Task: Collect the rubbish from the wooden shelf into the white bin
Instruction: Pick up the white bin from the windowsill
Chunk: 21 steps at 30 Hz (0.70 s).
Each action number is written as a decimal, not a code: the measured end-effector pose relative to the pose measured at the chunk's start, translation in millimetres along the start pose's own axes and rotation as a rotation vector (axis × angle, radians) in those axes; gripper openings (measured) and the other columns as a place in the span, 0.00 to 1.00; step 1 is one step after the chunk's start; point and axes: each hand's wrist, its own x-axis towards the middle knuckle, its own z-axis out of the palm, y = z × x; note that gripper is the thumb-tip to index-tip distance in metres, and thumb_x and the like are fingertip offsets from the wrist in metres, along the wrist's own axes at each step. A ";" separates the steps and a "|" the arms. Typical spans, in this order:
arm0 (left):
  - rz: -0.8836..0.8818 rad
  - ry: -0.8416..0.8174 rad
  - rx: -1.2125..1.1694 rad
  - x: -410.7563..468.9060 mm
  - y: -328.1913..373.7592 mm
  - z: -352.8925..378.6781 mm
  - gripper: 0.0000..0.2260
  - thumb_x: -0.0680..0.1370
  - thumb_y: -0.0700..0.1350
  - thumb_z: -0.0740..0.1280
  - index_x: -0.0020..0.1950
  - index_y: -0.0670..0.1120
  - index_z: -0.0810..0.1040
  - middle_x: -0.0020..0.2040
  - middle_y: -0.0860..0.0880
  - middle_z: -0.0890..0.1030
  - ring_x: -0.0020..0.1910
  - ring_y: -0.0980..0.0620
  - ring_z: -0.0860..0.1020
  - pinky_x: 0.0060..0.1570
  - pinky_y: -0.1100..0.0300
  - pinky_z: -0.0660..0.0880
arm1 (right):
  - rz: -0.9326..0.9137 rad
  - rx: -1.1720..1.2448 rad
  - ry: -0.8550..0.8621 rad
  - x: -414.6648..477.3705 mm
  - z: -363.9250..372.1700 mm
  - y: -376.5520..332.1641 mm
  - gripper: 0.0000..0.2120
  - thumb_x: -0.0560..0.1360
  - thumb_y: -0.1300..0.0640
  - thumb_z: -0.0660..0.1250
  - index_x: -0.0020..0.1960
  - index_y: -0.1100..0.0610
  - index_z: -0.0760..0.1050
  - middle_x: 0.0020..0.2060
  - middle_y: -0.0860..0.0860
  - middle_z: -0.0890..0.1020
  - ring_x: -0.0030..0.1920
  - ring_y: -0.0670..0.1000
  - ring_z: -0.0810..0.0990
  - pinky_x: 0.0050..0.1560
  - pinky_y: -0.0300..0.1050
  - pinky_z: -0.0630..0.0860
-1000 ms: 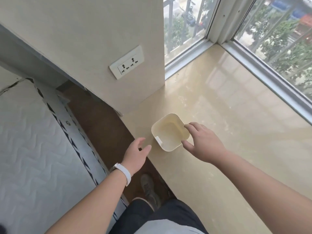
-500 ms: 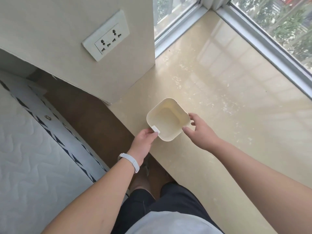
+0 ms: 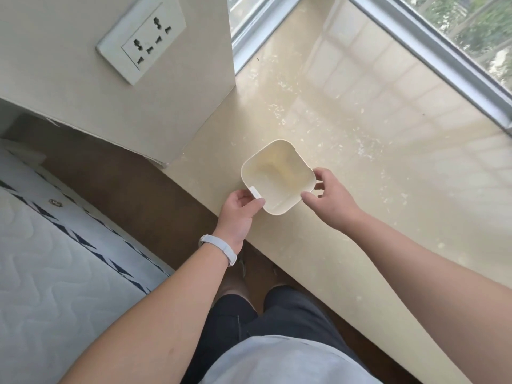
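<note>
A small white bin point(image 3: 277, 177), square with rounded corners and nothing visible inside, stands near the front edge of a glossy beige window ledge point(image 3: 374, 139). My left hand point(image 3: 239, 210) grips its near-left corner, thumb on the rim beside a small white tab point(image 3: 255, 193). My right hand point(image 3: 329, 198) holds the right side, fingers curled around the wall and rim. No wooden shelf or rubbish is in view.
A beige wall block with a socket plate point(image 3: 141, 40) rises left of the bin. Window frames point(image 3: 432, 48) border the ledge at the back. A white quilted mattress point(image 3: 47, 273) lies at the left, brown floor point(image 3: 133, 195) between it and the ledge.
My left hand has come up from below the ledge and closed on the bin's corner. The right hand has stayed on the bin's right side while my view moved closer.
</note>
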 end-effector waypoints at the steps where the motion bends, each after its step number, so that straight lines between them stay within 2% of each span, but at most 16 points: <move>1: 0.011 0.002 -0.009 -2.4 3.2 -0.1 0.22 0.67 0.47 0.75 0.59 0.46 0.77 0.54 0.50 0.85 0.51 0.59 0.83 0.49 0.66 0.74 | 0.005 0.009 0.014 -4.1 0.5 -1.2 0.24 0.69 0.44 0.65 0.64 0.43 0.66 0.57 0.34 0.74 0.60 0.42 0.75 0.55 0.45 0.74; 5: 0.059 -0.039 -0.056 -16.4 23.4 -3.0 0.19 0.68 0.45 0.76 0.56 0.46 0.78 0.47 0.52 0.87 0.48 0.57 0.84 0.44 0.67 0.77 | 0.009 0.088 0.067 -23.4 -0.5 -13.8 0.22 0.68 0.43 0.64 0.61 0.40 0.66 0.54 0.29 0.75 0.57 0.34 0.74 0.55 0.44 0.75; 8: 0.085 -0.098 -0.077 -27.6 44.0 -6.5 0.18 0.68 0.43 0.75 0.57 0.45 0.79 0.49 0.50 0.87 0.48 0.56 0.84 0.43 0.67 0.77 | -0.019 0.147 0.120 -40.2 -4.0 -29.1 0.21 0.68 0.44 0.64 0.60 0.40 0.67 0.53 0.28 0.75 0.54 0.30 0.73 0.54 0.42 0.74; 10: 0.099 -0.148 -0.087 -35.1 58.6 -8.6 0.18 0.68 0.43 0.76 0.57 0.45 0.80 0.50 0.49 0.87 0.49 0.54 0.84 0.44 0.67 0.78 | -0.035 0.177 0.154 -53.9 -8.1 -39.8 0.20 0.69 0.45 0.65 0.59 0.39 0.67 0.53 0.30 0.75 0.53 0.30 0.74 0.52 0.40 0.73; 13: 0.128 -0.216 -0.064 -48.3 78.3 -9.2 0.24 0.65 0.47 0.77 0.59 0.43 0.81 0.51 0.48 0.87 0.51 0.52 0.84 0.46 0.65 0.78 | -0.046 0.212 0.203 -76.1 -14.9 -53.2 0.17 0.71 0.47 0.67 0.56 0.35 0.66 0.53 0.32 0.76 0.53 0.37 0.78 0.47 0.39 0.72; 15: 0.151 -0.254 -0.056 -56.5 87.8 -7.2 0.26 0.64 0.47 0.77 0.60 0.42 0.80 0.52 0.47 0.86 0.52 0.50 0.84 0.48 0.63 0.78 | -0.052 0.231 0.251 -92.0 -19.3 -60.0 0.17 0.71 0.47 0.67 0.57 0.36 0.67 0.53 0.33 0.76 0.54 0.40 0.79 0.47 0.40 0.72; 18: 0.186 -0.333 -0.045 -69.8 98.0 0.1 0.27 0.63 0.46 0.78 0.60 0.42 0.78 0.51 0.46 0.85 0.52 0.49 0.83 0.49 0.63 0.78 | -0.062 0.259 0.327 -115.9 -25.6 -67.9 0.16 0.70 0.48 0.67 0.55 0.34 0.67 0.51 0.29 0.76 0.52 0.37 0.79 0.46 0.38 0.72; 21: 0.223 -0.431 -0.026 -81.7 103.7 10.2 0.24 0.64 0.44 0.78 0.58 0.42 0.78 0.46 0.50 0.86 0.48 0.53 0.84 0.45 0.66 0.78 | -0.072 0.290 0.419 -139.0 -31.8 -71.2 0.17 0.70 0.48 0.66 0.56 0.35 0.67 0.51 0.27 0.75 0.52 0.35 0.77 0.45 0.35 0.72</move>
